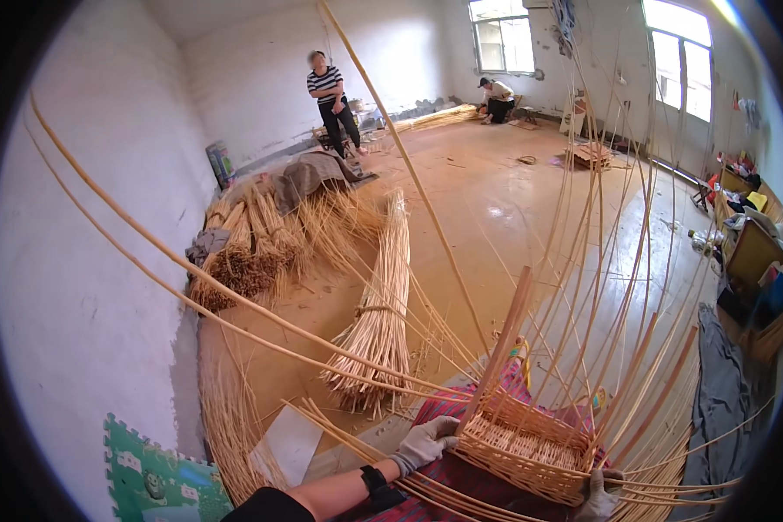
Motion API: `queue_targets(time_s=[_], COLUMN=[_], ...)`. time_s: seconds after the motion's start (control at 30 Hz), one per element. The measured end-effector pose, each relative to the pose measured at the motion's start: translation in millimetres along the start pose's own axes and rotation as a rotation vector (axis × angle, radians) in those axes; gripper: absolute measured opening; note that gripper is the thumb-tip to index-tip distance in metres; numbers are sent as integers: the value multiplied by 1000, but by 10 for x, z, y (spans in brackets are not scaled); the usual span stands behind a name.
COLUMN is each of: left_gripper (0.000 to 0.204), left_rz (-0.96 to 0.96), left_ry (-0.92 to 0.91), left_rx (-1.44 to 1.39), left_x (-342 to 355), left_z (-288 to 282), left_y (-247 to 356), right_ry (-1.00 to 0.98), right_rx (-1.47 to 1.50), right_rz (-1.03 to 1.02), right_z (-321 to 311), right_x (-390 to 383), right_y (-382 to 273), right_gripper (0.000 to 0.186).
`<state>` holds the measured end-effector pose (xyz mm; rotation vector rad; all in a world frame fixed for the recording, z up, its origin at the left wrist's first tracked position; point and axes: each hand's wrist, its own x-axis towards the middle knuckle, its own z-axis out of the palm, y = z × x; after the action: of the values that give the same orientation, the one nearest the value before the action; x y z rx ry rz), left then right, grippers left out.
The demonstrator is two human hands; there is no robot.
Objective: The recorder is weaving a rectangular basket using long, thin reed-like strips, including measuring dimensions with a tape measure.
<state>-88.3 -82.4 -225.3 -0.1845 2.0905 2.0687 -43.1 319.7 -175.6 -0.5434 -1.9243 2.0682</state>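
A half-woven wicker basket (531, 442) rests on my lap, over a red and purple plaid cloth (439, 407). Long pale willow rods (593, 217) stick up and fan out from its sides. Flat wooden slats (500, 352) rise from its corners. My left hand (428, 442), in a light work glove, grips the near left corner beside the tallest slat. At the right near corner my right hand (600, 496), gloved too, closes on the basket's edge where rods stick out sideways. Part of that hand is cut off by the lower rim.
A tied bundle of rods (378, 313) lies on the floor ahead. Larger bundles (261, 235) under a dark cloth line the left wall. One person (329, 91) stands far off; another (498, 97) crouches by the back wall. A green foam mat (157, 474) and grey cloth (718, 391) flank me.
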Motion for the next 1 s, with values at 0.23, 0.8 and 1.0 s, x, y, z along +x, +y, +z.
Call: queue_targets(time_s=[0.23, 0.8, 1.0], left_gripper=[37, 44, 44], left_rz=[300, -288, -206], left_ry=[119, -403, -206], left_rx=[463, 227, 240], left_x=[-51, 314, 92], left_z=[89, 551, 686], left_y=[236, 314, 444], right_ry=[-15, -25, -463], right_rx=[-75, -190, -470], right_rz=[-16, -202, -657], right_z=[40, 282, 1679], right_x=[86, 215, 723], right_y=[268, -97, -1121], right_gripper=[18, 21, 37])
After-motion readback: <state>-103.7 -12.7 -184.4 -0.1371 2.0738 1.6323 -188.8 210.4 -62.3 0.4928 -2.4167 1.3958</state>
